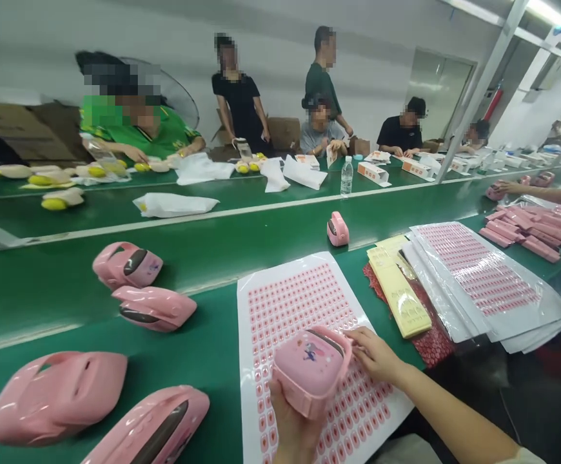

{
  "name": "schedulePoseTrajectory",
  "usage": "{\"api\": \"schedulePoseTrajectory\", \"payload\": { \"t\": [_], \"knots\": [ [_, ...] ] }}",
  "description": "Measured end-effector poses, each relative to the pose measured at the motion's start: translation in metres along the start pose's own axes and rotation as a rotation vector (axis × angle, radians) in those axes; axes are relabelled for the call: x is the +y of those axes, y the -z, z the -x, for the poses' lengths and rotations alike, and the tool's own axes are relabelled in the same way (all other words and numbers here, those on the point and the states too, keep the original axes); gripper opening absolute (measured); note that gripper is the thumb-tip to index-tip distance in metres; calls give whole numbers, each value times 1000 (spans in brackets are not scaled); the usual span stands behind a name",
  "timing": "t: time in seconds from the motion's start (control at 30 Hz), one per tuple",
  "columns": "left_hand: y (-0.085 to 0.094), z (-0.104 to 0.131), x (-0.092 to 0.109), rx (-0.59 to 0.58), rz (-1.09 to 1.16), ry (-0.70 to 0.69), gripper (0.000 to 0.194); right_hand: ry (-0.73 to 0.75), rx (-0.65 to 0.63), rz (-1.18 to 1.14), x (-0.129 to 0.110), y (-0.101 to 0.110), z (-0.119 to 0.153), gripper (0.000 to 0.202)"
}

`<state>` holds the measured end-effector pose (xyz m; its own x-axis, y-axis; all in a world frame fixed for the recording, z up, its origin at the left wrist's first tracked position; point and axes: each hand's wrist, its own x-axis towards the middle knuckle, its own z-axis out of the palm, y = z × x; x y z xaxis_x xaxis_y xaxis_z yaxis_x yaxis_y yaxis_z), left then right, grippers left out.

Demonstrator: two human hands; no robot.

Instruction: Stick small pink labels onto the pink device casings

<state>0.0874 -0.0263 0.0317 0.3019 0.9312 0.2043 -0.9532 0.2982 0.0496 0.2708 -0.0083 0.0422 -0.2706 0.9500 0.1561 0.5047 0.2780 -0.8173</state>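
Note:
My left hand (293, 422) cups a small pink handled device (304, 370) from below and tilts it. A cartoon figure is printed on its rounded lilac face, and a dark strip runs along the top under the handle. At the handle's right side, the bent fingers of my right hand (372, 354) are closed against it; whether they also pinch something small is hidden. Beneath both hands lies a white sheet of red-and-pink stickers (287, 309) in rows. To the left, several more pink devices (60, 396) lie on the green surface.
One pink device (338, 229) stands on the green belt (261, 235). Yellow sticker strips (401, 290), more sticker sheets (483, 270) and a pile of pink pieces (532, 229) lie right. Co-workers sit across, near a water bottle (347, 177); a co-worker's arm (546, 191) reaches in at right.

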Motion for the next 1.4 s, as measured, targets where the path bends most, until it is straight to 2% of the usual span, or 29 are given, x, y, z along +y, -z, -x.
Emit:
{"api": "schedulePoseTrajectory", "payload": {
  "t": [0.07, 0.13, 0.2, 0.3, 0.47, 0.57, 0.63, 0.7, 0.77, 0.87, 0.93, 1.07, 1.2, 1.4],
  "knots": [
    [6, -2, 11, 90, -12, 33, 41, -40, -27, 91, 8, 10, 33, 39],
    [10, -3, 19, 178, -31, 44, 50, -29, -79, 159, 12, 18, 64, 44],
    [12, -4, 26, 240, -46, 32, 58, 51, -113, 221, 15, 21, 87, 41],
    [14, -5, 30, 299, -50, 17, 62, 202, -54, 326, 20, 18, 103, 25],
    [17, -6, 33, 322, -57, -44, 59, 388, 78, 468, 24, 10, 103, 19],
    [16, -7, 34, 279, -36, -56, 55, 469, 158, 525, 24, 6, 104, 17],
    [13, -8, 34, 241, -21, -59, 54, 468, 195, 529, 25, 3, 106, 17],
    [11, -9, 33, 232, -12, -46, 55, 412, 178, 517, 27, 3, 108, 17],
    [10, -9, 32, 249, -7, -42, 57, 348, 109, 513, 30, 5, 110, 18],
    [10, -9, 31, 274, -7, -56, 56, 318, -12, 534, 36, 9, 112, 34],
    [11, -10, 32, 283, -15, -53, 56, 340, -43, 544, 39, 10, 112, 42],
    [11, -15, 39, 299, -52, -40, 55, 385, -50, 506, 39, 6, 109, 47],
    [9, -26, 51, 293, -96, -30, 56, 383, -74, 390, 29, 1, 101, 49],
    [6, -34, 59, 362, -161, -73, 50, 321, -17, 290, 25, -13, 96, 38]
  ]
}}
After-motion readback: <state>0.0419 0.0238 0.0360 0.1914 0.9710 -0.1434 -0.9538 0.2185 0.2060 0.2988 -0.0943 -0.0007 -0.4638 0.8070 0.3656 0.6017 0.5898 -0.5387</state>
